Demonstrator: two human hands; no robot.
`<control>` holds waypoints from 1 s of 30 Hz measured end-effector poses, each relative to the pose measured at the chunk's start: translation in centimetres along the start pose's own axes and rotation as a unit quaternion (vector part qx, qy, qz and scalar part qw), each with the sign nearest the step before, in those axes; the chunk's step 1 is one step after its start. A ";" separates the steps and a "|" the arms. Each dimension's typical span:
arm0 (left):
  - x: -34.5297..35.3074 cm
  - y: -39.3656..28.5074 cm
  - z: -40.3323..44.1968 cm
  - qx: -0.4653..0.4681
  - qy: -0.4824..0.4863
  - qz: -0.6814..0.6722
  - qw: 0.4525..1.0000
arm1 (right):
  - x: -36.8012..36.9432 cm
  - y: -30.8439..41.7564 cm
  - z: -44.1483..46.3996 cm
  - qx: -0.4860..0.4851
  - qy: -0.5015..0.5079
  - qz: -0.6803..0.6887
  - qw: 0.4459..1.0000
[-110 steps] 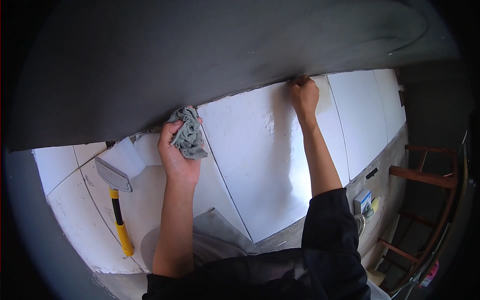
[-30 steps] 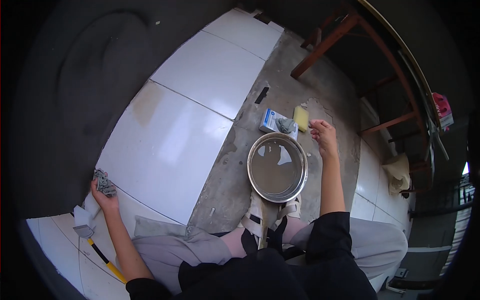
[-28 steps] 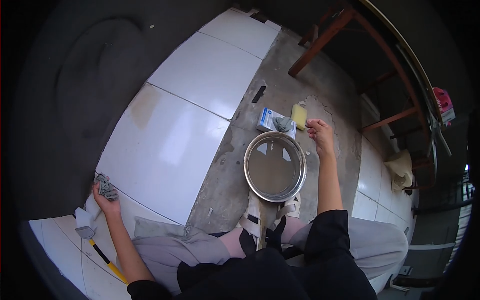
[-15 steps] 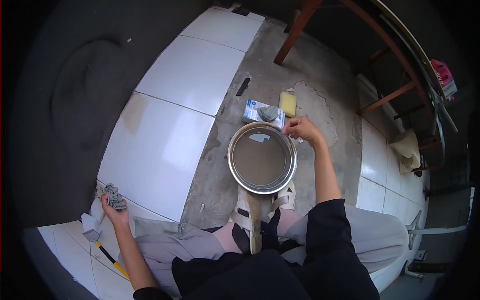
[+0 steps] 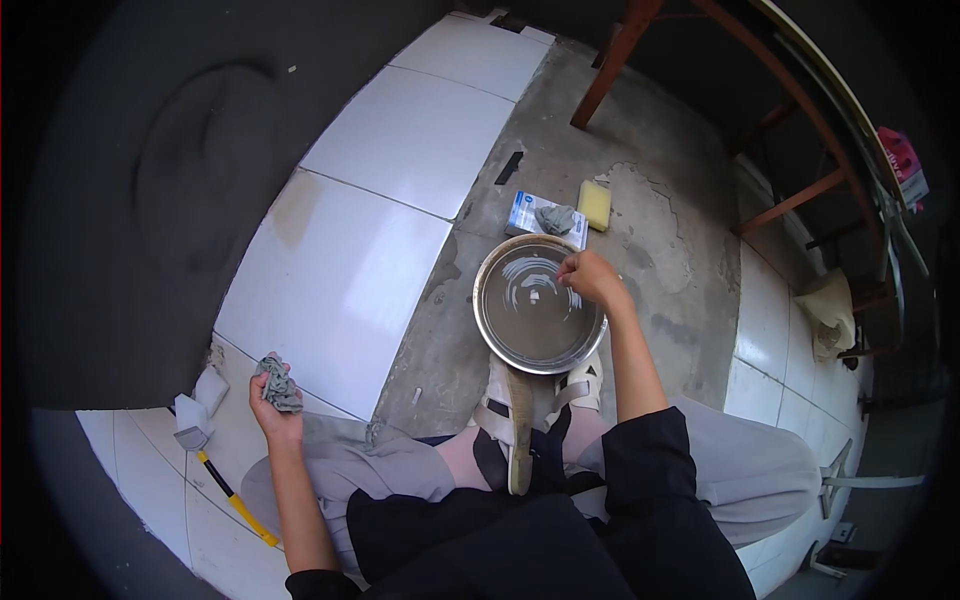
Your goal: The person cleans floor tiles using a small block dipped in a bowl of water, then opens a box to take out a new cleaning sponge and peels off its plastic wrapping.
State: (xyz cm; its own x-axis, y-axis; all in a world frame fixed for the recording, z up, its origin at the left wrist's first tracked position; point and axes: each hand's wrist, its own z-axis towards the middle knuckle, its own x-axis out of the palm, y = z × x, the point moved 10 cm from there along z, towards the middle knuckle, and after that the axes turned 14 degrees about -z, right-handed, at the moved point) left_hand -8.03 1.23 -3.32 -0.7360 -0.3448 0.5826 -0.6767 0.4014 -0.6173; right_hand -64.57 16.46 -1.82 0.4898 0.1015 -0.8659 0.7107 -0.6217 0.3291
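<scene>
A crumpled grey-green cloth (image 5: pixel 279 385) is gripped in my left hand (image 5: pixel 277 412), raised over the white tiles at the lower left. My right hand (image 5: pixel 592 277) hangs over the right part of a round metal pot (image 5: pixel 485 338) of murky water, its fingers pinched together. Whatever is between those fingers, if anything, is too small to make out. Rings spread across the water surface. Just behind the pot lies a blue and white box (image 5: pixel 523 213) with a grey crumpled cloth (image 5: pixel 555 219) on it, and a yellow sponge (image 5: pixel 594 205) is beside the box.
A yellow and black handled scraper (image 5: pixel 222 480) lies on the tiles at the lower left, near a white block (image 5: pixel 210 388). A dark strip (image 5: pixel 509 168) is on the concrete. A red-brown wooden frame (image 5: pixel 800 198) stands at the right, with a beige bag (image 5: pixel 830 312) near it. The dark wall (image 5: pixel 150 250) borders the left.
My right hand has come from beside the sponge to over the pot, and rings now show in the water. My left hand, still holding the cloth, has moved from the wall towards my body.
</scene>
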 end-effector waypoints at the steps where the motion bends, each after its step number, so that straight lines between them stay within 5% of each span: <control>1: 0.1 0.3 -0.3 -0.003 0.007 -0.001 1.000 | 0.6 0.1 -0.6 0.006 -0.023 -0.030 0.999; 8: 0.6 1.9 -2.2 -0.009 0.038 0.007 0.999 | 6.2 1.2 -3.8 -0.007 -0.130 -0.080 0.988; 9: 0.7 2.1 -2.4 -0.008 0.036 0.008 0.999 | 6.7 0.0 -3.5 0.049 -0.103 -0.035 0.993; 13: 0.2 2.0 -2.9 -0.001 0.045 0.006 0.999 | 4.6 0.1 -3.7 0.006 -0.201 0.021 0.979; 21: 0.7 2.3 -3.1 -0.014 0.052 -0.018 0.998 | 7.4 1.6 -3.7 -0.027 -0.006 -0.066 0.997; 24: 1.0 2.5 -3.5 -0.017 0.048 -0.018 0.999 | 3.6 3.0 -5.6 0.069 -0.044 0.001 0.997; 27: 1.1 2.5 -3.6 -0.015 0.045 -0.032 0.998 | 1.0 3.6 -5.8 0.024 -0.222 -0.072 0.972; 30: 0.9 2.4 -3.3 -0.024 0.049 -0.043 0.998 | 2.3 3.1 -5.1 0.029 -0.158 -0.037 0.986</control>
State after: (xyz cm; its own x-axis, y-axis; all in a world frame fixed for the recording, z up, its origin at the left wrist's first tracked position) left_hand -10.23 4.66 -2.50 -0.6675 -0.2960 0.6833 -0.7342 0.4148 -0.5375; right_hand -58.70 18.76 -0.85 0.2493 -0.0932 -0.9639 0.7035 -0.6666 0.2464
